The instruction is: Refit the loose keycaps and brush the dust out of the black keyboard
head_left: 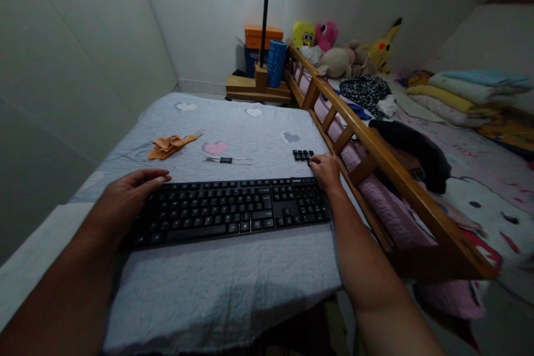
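Left hand (pixel 125 197) by the keyboard (pixel 217 207), right hand (pixel 326 171) narrowed at loose keycaps (pixel 301 155); can't tell either's grip! Few off, most apparently left.

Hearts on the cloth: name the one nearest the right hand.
The grey heart, just beyond the loose black keycaps; the pink heart and whitish hearts lie farther left.

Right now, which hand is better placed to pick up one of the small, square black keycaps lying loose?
The right hand, most likely: its fingers are at the keycaps, whereas the left hand is at the left end of the long black keyboard.
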The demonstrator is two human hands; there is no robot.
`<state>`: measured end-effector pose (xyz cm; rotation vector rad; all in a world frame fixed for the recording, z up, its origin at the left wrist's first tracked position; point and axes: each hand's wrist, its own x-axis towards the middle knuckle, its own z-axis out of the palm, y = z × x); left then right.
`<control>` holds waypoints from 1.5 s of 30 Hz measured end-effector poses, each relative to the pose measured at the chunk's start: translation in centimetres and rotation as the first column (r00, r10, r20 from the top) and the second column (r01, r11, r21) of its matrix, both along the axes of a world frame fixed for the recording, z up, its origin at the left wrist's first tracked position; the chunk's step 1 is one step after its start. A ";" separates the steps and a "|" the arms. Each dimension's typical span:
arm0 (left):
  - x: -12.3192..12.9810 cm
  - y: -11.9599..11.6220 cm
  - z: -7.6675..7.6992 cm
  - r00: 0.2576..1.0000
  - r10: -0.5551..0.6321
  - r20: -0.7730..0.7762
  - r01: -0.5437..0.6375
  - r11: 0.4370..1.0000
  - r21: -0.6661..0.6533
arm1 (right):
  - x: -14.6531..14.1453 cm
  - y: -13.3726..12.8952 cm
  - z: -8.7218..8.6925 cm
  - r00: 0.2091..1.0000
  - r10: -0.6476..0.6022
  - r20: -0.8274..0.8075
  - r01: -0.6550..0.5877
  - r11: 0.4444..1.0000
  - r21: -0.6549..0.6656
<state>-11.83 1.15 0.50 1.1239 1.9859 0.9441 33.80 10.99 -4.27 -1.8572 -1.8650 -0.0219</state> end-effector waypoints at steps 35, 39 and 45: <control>0.2 0.0 0.2 1.000 -0.016 0.001 0.016 1.000 0.021 | -0.2 -5.6 4.9 0.882 0.209 -0.422 -0.244 0.969 -0.029; 0.4 -0.1 0.5 1.000 -0.017 -0.011 0.017 1.000 0.011 | 0.0 -7.8 5.6 0.848 0.231 -0.477 -0.317 0.943 -0.105; 0.5 0.0 0.5 1.000 -0.005 -0.019 0.005 1.000 0.012 | -0.3 -10.2 5.2 0.825 0.219 -0.522 -0.345 0.925 -0.158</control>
